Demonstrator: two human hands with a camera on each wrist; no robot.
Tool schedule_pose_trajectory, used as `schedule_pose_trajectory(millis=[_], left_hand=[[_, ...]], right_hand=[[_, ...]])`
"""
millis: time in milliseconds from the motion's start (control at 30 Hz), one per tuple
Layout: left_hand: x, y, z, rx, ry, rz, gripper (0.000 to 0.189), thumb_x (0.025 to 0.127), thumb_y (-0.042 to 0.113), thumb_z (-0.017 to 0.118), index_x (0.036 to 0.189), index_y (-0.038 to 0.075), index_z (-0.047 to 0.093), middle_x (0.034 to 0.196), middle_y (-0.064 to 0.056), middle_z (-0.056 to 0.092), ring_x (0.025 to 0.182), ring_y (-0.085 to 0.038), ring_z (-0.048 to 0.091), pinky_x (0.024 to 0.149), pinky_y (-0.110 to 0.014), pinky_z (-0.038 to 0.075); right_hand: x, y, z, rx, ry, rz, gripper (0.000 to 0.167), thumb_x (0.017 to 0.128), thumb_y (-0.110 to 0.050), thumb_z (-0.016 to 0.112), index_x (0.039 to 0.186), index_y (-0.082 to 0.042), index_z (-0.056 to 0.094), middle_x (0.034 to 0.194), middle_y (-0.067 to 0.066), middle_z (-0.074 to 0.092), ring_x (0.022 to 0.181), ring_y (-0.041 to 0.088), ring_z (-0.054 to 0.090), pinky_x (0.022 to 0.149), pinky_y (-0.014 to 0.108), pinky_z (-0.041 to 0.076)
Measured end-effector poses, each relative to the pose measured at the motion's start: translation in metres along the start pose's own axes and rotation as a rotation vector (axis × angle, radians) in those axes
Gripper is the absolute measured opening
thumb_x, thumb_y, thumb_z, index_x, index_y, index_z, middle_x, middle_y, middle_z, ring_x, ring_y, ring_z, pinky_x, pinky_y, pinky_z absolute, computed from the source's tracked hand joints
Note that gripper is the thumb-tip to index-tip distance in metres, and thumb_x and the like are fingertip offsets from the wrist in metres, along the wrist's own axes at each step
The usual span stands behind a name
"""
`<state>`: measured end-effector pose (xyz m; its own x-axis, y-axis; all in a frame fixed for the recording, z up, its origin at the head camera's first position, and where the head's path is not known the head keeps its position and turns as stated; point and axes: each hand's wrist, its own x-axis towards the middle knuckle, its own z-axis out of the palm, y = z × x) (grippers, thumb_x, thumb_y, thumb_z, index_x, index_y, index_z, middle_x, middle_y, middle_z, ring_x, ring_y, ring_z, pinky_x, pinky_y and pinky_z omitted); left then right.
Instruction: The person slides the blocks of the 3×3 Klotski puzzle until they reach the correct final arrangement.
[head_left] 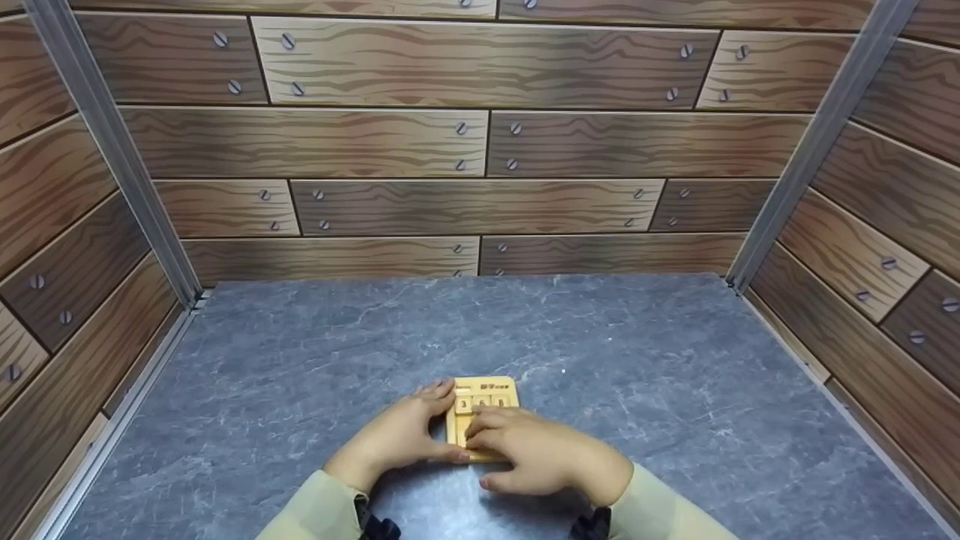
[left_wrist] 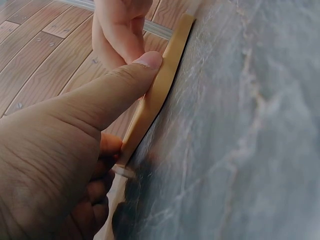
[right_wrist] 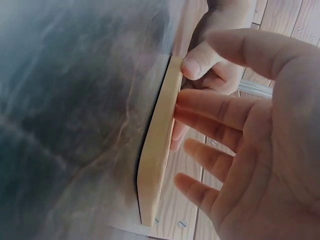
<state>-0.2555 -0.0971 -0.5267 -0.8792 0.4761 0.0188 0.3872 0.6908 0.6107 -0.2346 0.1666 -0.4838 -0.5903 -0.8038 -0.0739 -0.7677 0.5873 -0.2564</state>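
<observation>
the right hand (head_left: 536, 454), holding nothing, rests loosely extended fingers on the board (head_left: 460, 429) by its number tiles (head_left: 463, 405). the left hand (head_left: 397, 433) grips the board's left side between thumb and fingers, seemingly steadying it against the table (head_left: 660, 390).

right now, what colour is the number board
The board is yellow, shown best in the head view.
</observation>
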Motion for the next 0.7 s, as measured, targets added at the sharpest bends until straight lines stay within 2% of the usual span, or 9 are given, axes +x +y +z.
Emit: schedule_pose_trajectory(millis=[267,367,467,567,633,700], left_hand=[[-0.002,-0.002,-0.003,-0.015,0.001,-0.002,0.113,0.086,0.066,0.093,0.170,0.004,0.049,0.184,-0.011,0.037,0.173,-0.042,0.034,0.143,-0.065,0.027],[-0.002,-0.002,-0.003,-0.015,0.008,0.000,0.112,0.085,0.065,0.093,0.170,0.005,0.049,0.185,-0.011,0.037,0.173,-0.042,0.033,0.143,-0.065,0.026],[-0.002,-0.002,-0.003,-0.002,0.019,0.013,0.111,0.085,0.063,0.093,0.169,0.004,0.051,0.184,-0.012,0.038,0.173,-0.043,0.034,0.142,-0.067,0.027],[-0.002,-0.001,-0.003,0.012,0.016,0.013,0.111,0.085,0.065,0.093,0.168,0.006,0.052,0.184,-0.012,0.038,0.172,-0.043,0.035,0.142,-0.066,0.027],[-0.002,0.000,-0.002,0.015,0.014,0.015,0.111,0.085,0.066,0.092,0.168,0.006,0.052,0.184,-0.012,0.038,0.172,-0.043,0.035,0.142,-0.066,0.027],[-0.001,0.001,-0.001,0.010,0.013,0.012,0.111,0.084,0.066,0.092,0.168,0.006,0.052,0.184,-0.012,0.037,0.173,-0.042,0.035,0.142,-0.066,0.027]], right_hand=[[0.006,0.008,0.001,0.049,0.023,-0.054,0.042,0.106,-0.042,0.073,0.141,-0.019,0.075,0.155,-0.005,0.067,0.151,0.020,0.060,0.135,0.046,0.047],[0.008,0.012,0.002,0.079,0.055,-0.046,0.044,0.107,-0.040,0.073,0.145,-0.018,0.073,0.161,-0.001,0.063,0.154,0.022,0.058,0.136,0.049,0.046],[0.008,0.016,0.004,0.121,0.077,0.006,0.059,0.108,-0.045,0.071,0.159,-0.015,0.063,0.174,0.004,0.053,0.166,0.029,0.047,0.139,0.057,0.039],[0.006,0.020,0.006,0.147,0.064,0.079,0.080,0.108,-0.057,0.068,0.173,-0.017,0.047,0.187,0.005,0.035,0.177,0.034,0.026,0.143,0.065,0.026],[0.005,0.022,0.008,0.145,0.039,0.107,0.088,0.107,-0.064,0.066,0.178,-0.019,0.038,0.190,0.002,0.026,0.179,0.034,0.017,0.144,0.066,0.019],[0.004,0.025,0.009,0.123,0.019,0.121,0.091,0.107,-0.068,0.063,0.179,-0.019,0.035,0.191,-0.001,0.022,0.180,0.034,0.014,0.145,0.066,0.015]])
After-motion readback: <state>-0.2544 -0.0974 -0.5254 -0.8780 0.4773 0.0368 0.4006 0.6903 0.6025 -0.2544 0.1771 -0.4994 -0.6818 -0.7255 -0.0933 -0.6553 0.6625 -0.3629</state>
